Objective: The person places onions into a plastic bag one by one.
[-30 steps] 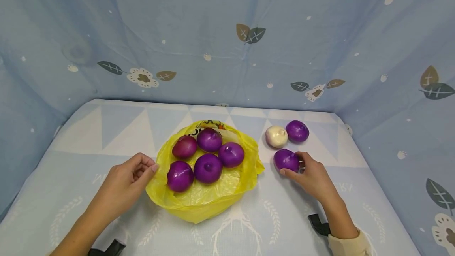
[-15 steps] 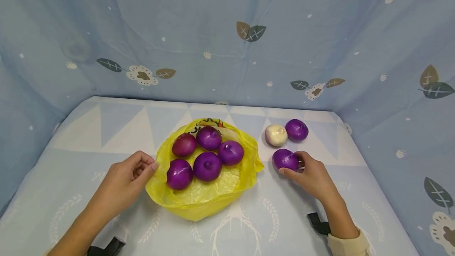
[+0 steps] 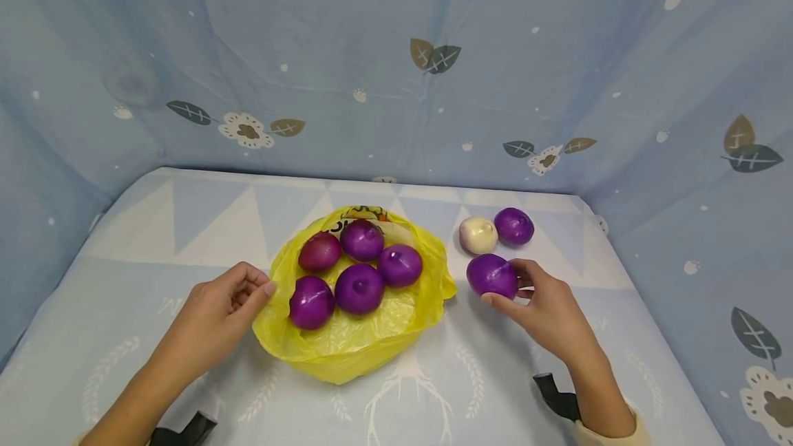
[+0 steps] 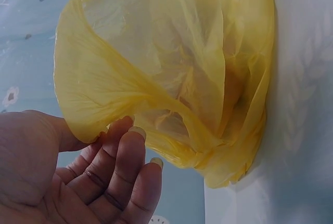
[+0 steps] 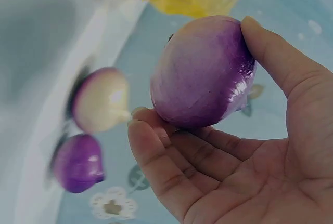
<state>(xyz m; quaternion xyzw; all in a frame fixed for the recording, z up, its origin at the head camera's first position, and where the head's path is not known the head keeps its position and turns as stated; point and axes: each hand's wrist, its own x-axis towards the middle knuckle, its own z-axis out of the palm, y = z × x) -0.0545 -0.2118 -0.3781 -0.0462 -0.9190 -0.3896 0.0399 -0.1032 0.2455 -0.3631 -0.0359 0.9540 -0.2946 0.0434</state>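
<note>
My left hand [image 3: 223,319] pinches the left rim of a yellow plastic bag [image 3: 353,367] between thumb and fingers; the left wrist view shows the thin film [image 4: 104,94] caught at the fingertips. Inside the wide-mouthed bag lie several purple onions [image 3: 361,289], one of them redder [image 3: 319,252]. To the right of the bag, my right hand [image 3: 548,308] grips a shiny purple onion [image 3: 491,276], thumb on one side and fingers on the other. Seen from the right wrist, this onion [image 5: 203,73] is paler on its near face.
Behind the held onion, a whitish onion [image 3: 478,235] and another purple onion [image 3: 514,226] sit side by side on the patterned tablecloth [image 3: 210,226]. A blue printed curtain [image 3: 347,33] hangs along the back and sides. Dark straps [image 3: 555,396] show near both wrists.
The right hand has lifted its onion slightly and shifted it a little left toward the bag. The left hand keeps its pinch on the bag's rim.
</note>
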